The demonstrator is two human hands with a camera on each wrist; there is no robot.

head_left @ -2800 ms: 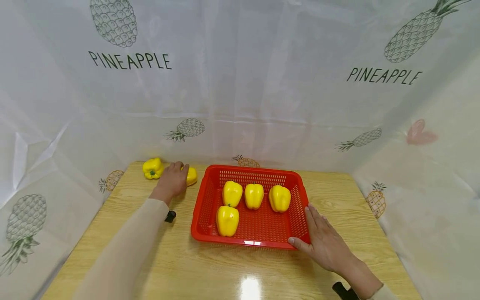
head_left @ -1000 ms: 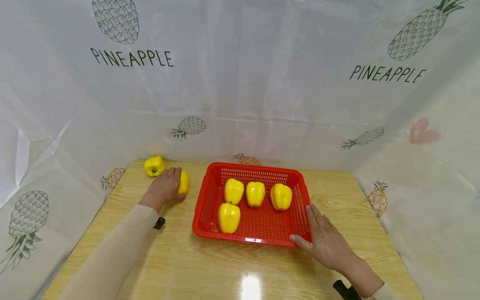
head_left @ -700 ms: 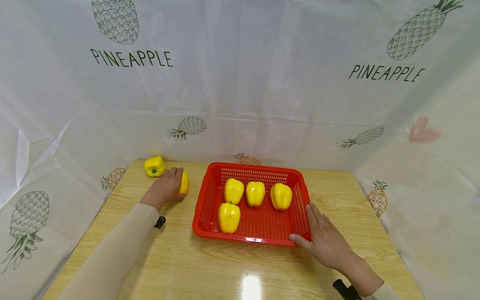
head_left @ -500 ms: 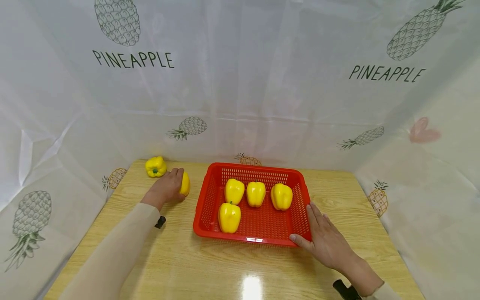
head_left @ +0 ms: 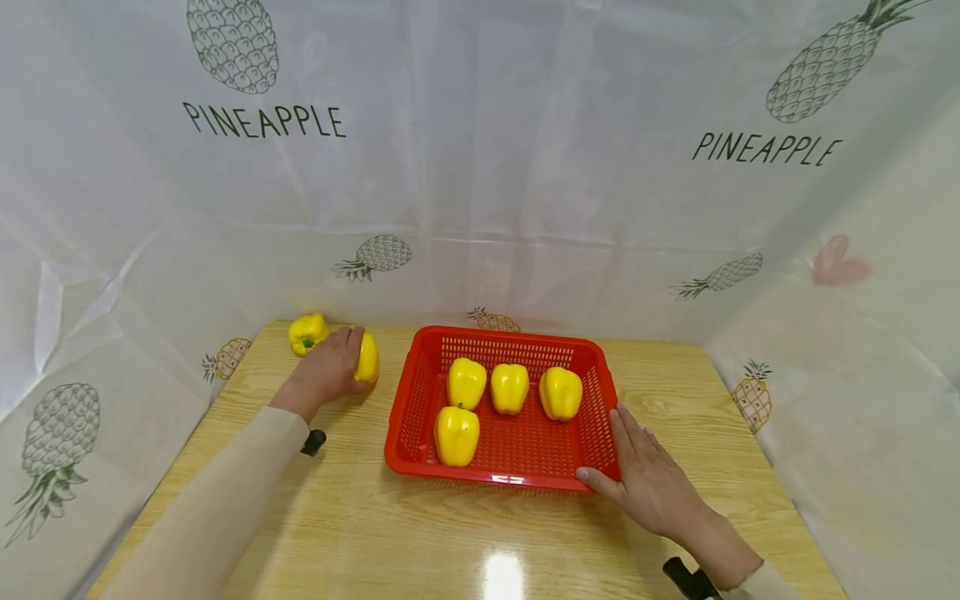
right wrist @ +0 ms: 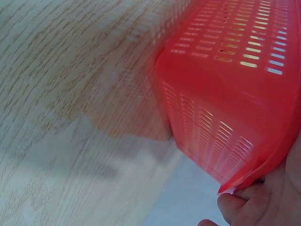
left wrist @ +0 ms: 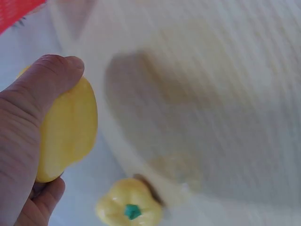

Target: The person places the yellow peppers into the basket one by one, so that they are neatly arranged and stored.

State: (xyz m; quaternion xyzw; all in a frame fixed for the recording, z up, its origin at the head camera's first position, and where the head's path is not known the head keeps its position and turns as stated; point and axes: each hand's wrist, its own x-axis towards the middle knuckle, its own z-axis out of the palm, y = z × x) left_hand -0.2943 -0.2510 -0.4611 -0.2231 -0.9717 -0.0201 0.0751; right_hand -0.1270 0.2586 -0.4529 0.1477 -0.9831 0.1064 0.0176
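We are gripping a yellow pepper (head_left: 368,358) in our left hand (head_left: 327,370), just to the left of the red basket (head_left: 408,400). In the left wrist view the thumb is lying over the top of this pepper (left wrist: 66,136) and the other fingers are curling beneath it, so the grip of that hand (left wrist: 26,141) is closing round the fruit. That view is blurred, and we cannot tell for certain whether the pepper is resting on the wooden surface (head_left: 420,542) or is raised just above it.

A second yellow pepper (head_left: 307,332), showing a green stem, is lying farther to the left of the basket, near its far corner and just beside the knuckles of the left hand; the wrist camera is showing it (left wrist: 129,209) below the held fruit.

Our right hand (head_left: 651,487) is resting against the near right corner of the basket, fingers extended along the side wall and the thumb touching the front rim, a flat, unclenched grip. In the right wrist view the fingertips (right wrist: 244,207) are meeting the basket's lower edge (right wrist: 225,122).

Inside the basket, four yellow peppers are standing upright: three in a row toward the far wall (head_left: 466,382), (head_left: 509,387), (head_left: 559,393), and one (head_left: 457,435) nearer the front left corner.

Behind the basket, white sheeting (head_left: 480,167) printed with pineapples is enclosing the surface.
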